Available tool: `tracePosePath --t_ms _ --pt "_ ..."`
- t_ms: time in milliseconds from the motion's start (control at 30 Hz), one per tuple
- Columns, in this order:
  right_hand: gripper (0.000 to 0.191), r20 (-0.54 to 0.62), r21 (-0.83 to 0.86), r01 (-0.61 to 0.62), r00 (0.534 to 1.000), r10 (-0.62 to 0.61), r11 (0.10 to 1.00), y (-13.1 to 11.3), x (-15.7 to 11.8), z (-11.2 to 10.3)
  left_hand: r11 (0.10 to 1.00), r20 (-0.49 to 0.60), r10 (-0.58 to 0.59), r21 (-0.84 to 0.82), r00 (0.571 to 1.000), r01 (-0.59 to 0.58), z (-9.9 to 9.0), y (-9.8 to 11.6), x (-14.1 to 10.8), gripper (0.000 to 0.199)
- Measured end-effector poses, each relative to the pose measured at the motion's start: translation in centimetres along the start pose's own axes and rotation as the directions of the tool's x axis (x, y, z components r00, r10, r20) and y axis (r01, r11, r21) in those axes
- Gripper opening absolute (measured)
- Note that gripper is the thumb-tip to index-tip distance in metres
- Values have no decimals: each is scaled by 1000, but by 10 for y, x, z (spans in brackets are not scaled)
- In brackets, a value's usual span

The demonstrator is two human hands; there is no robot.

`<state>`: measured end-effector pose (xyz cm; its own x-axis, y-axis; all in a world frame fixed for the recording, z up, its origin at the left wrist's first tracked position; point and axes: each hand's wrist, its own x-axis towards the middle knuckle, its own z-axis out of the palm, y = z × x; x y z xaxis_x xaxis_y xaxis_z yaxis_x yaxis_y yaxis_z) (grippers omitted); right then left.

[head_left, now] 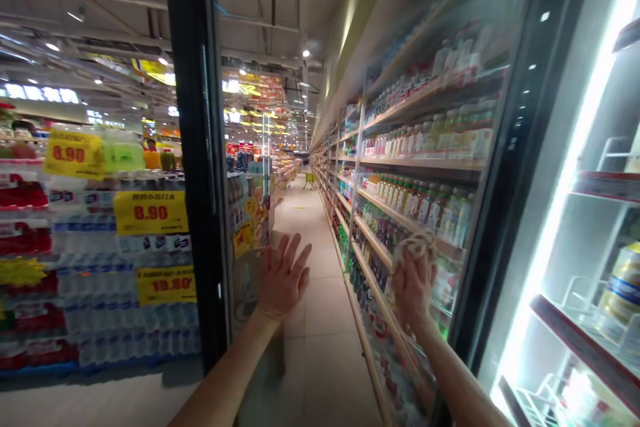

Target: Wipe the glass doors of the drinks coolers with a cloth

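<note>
A glass door (320,360) with a black frame stands swung open before me, and the aisle shows through its pane. My left hand (284,278) lies flat toward the glass, fingers spread, with nothing in it. Over on the right side of the pane, my right hand (414,287) is closed on a crumpled pale cloth (417,250) with darker markings. The cloth is held up at the glass; this hand is somewhat smeared by motion, and its fingertips are partly hidden by the cloth.
To the right is a lit fridge with shelves (590,340) of cans and packs. Beyond the glass, long shelves of bottles (425,203) line the aisle. Stacked water packs (125,280) with yellow price signs (150,212) stand left. A green cart (309,179) is far down the aisle.
</note>
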<state>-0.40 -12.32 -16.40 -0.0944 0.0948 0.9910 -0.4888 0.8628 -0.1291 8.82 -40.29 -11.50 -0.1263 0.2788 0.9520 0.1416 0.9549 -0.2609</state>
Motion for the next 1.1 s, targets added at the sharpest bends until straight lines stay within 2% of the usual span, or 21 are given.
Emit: tracePosePath --t_ms 67,100,133,167,200,233,267,333,367,400,467,533,600,633,700,767,833,900,967,1033,1100 --pt "51 -94 -29 -263 961 259 964 27 8 -3 1000 -19 4 9 1000 -3 1 0 0 52" --pt "52 -127 -30 -347 931 341 937 32 10 -3 1000 -27 4 10 1000 -4 1 0 0 53" --pt "53 -134 -28 -371 922 364 928 32 9 -4 1000 -28 2 10 1000 -2 2 0 0 54" --pt "53 -110 -25 -329 939 325 944 24 6 -3 1000 -25 -2 8 1000 2 3 0 -1 55" --pt "52 -67 -15 -229 971 227 973 11 1 -2 1000 -20 -8 5 1000 8 4 0 -1 56" --pt "50 -7 5 -91 996 91 996 -6 -6 0 1000 -15 -14 0 1000 14 5 -1 -2 56" --pt "48 61 35 56 996 -58 998 -24 -14 2 1000 -10 -19 -5 1000 19 6 -1 -2 57" --pt "44 158 93 272 946 -284 958 -53 -26 4 1000 -2 -21 -10 1000 21 7 -3 -3 58" --pt "42 178 106 319 926 -334 942 -60 -29 5 1000 -3 -16 -9 1000 16 7 -4 -3 58" --pt "41 182 105 332 920 -346 937 -61 -30 4 1000 -4 -8 -6 1000 8 7 -4 -2 57" --pt "42 130 58 264 954 -269 963 -44 -23 2 1000 -3 3 1 1000 -3 6 -4 -2 55" --pt "46 31 -5 91 995 -91 996 -17 -10 -1 1000 -4 3 7 1000 -3 5 -3 -1 52" --pt "50 -55 -36 -79 996 77 996 1 1 -3 1000 -7 -2 14 1000 2 5 -2 -1 50" --pt "52 -73 -32 -115 991 113 993 2 4 -3 1000 -11 -2 15 1000 2 5 -1 -1 50" --pt "53 -47 -1 -68 997 68 998 -15 0 0 1000 -17 0 15 1000 0 5 -1 -1 50" --pt "54 35 46 73 997 -75 996 -48 -13 4 1000 -11 -1 13 1000 1 6 -2 -1 52" --pt "52 129 92 218 965 -229 972 -78 -26 7 1000 -8 -2 9 1000 2 6 -3 -2 55" --pt "50 189 119 299 929 -317 947 -90 -30 8 1000 -11 -2 6 1000 2 6 -5 -2 56" --pt "48 157 115 288 940 -303 951 -78 -21 7 1000 -15 0 6 1000 0 6 -5 -2 56" --pt "49 36 77 170 984 -173 982 -52 -4 6 1000 -8 -2 8 1000 3 6 -4 -2 56" --pt "51 -77 35 14 997 -12 999 -30 13 6 1000 3 -3 11 1000 3 6 -3 -2 56"
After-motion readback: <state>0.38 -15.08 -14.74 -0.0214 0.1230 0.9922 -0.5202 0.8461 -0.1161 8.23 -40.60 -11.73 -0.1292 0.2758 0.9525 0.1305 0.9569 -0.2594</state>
